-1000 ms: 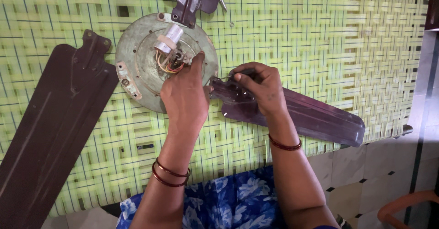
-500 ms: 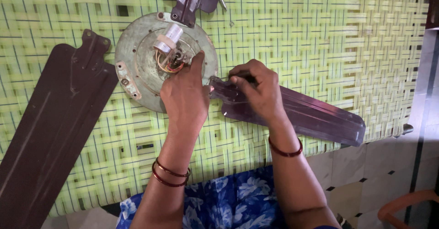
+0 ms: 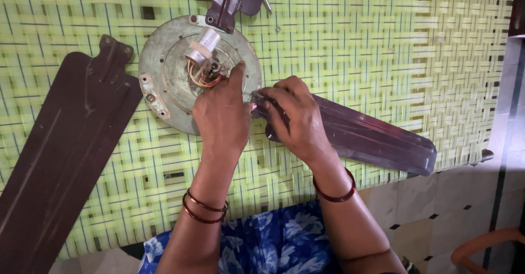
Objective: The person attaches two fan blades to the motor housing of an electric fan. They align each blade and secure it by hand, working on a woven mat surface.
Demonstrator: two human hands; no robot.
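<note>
Both hands [image 3: 221,118] press blade [image 3: 372,137] to motor [image 3: 164,66] (wires inside).

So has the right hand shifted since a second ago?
Yes. The right hand slid left along the blade, toward the round motor plate, which stayed put.

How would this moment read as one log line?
left hand: on fan motor disc | right hand: gripping fan blade bracket end | surface: green woven cot

My left hand [image 3: 221,115] lies flat, palm down, with the index finger stretched forward. My right hand [image 3: 292,118] is beside it, touching it, fingers curled downward. Both wrists carry dark red bangles [image 3: 205,208].
</note>
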